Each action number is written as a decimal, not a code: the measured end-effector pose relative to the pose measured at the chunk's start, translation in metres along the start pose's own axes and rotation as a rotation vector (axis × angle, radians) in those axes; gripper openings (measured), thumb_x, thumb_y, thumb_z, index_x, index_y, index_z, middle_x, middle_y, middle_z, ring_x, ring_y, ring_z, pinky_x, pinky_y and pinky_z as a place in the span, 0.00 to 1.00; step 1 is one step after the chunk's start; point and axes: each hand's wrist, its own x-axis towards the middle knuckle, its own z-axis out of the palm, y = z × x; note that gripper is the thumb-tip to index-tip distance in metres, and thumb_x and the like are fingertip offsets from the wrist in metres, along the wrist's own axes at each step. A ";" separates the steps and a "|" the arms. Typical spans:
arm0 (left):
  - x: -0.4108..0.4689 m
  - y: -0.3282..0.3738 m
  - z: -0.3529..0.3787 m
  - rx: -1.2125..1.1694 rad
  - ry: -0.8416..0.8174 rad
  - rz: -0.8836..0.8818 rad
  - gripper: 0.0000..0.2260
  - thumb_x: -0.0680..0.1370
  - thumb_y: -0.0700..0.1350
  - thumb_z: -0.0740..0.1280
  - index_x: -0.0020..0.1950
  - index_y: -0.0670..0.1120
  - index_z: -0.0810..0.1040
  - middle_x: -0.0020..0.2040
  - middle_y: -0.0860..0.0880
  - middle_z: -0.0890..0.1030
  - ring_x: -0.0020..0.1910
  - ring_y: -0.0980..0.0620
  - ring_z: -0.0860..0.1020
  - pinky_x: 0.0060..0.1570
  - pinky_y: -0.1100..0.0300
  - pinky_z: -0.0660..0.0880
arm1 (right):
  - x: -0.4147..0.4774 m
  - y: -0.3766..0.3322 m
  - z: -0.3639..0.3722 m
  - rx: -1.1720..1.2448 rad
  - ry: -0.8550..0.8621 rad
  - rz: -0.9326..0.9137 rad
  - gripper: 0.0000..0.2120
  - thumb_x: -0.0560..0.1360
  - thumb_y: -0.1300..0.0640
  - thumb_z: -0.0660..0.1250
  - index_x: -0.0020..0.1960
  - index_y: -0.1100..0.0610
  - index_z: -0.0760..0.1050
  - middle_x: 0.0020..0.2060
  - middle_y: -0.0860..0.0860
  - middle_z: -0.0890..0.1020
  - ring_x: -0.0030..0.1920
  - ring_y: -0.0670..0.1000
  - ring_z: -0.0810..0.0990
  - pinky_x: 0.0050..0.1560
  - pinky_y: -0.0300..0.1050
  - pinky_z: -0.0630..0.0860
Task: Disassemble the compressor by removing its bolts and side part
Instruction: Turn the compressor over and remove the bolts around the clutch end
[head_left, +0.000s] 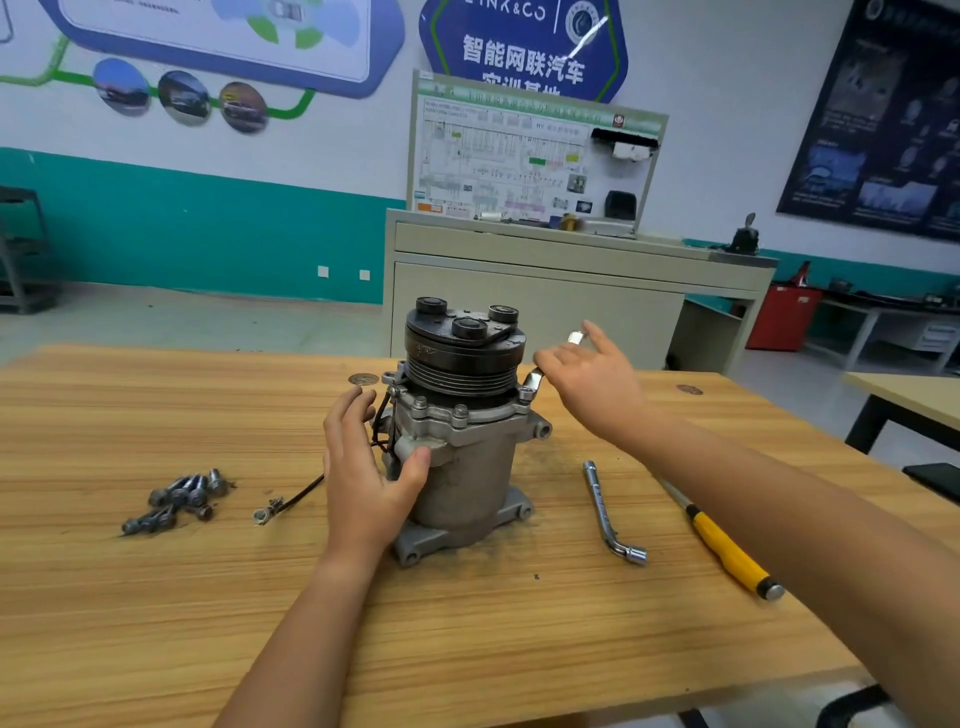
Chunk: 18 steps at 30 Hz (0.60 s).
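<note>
Now L fingers (353, 413) grip compressor (467, 467), R fingers (553, 362) hold wrench (535, 378); wall sign (524, 57) "INK&CO"

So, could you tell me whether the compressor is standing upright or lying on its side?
Upright: the compressor stands on its flat end on the table, pulley facing up.

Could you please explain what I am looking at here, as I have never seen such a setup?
This single picture comes from a camera worn on a person's head, looking down at their bare hands; there is no robot. A compressor stands upright on a wooden table. The left hand grips its body, while the right hand holds a wrench set down on its flange. Loose bolts lie to the left; a spare wrench and a yellow screwdriver lie to the right.
</note>
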 end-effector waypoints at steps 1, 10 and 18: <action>0.000 0.000 0.000 0.001 0.000 -0.004 0.35 0.68 0.60 0.61 0.70 0.43 0.64 0.69 0.47 0.64 0.67 0.48 0.67 0.64 0.42 0.66 | 0.001 0.002 -0.001 0.018 -0.006 -0.002 0.15 0.62 0.75 0.71 0.48 0.67 0.78 0.40 0.63 0.83 0.41 0.59 0.83 0.59 0.64 0.69; 0.000 -0.001 -0.001 0.013 0.000 0.003 0.35 0.69 0.60 0.61 0.70 0.42 0.64 0.69 0.46 0.64 0.67 0.46 0.67 0.63 0.40 0.67 | -0.043 0.004 -0.039 0.186 -0.179 0.304 0.10 0.80 0.58 0.54 0.60 0.55 0.67 0.28 0.46 0.67 0.27 0.48 0.68 0.24 0.42 0.61; 0.000 0.000 -0.002 0.008 0.003 0.002 0.35 0.68 0.60 0.61 0.69 0.41 0.64 0.69 0.46 0.64 0.66 0.45 0.67 0.62 0.40 0.68 | -0.037 -0.019 -0.063 0.012 -0.401 0.158 0.14 0.77 0.64 0.56 0.61 0.56 0.68 0.29 0.48 0.64 0.27 0.46 0.63 0.24 0.39 0.60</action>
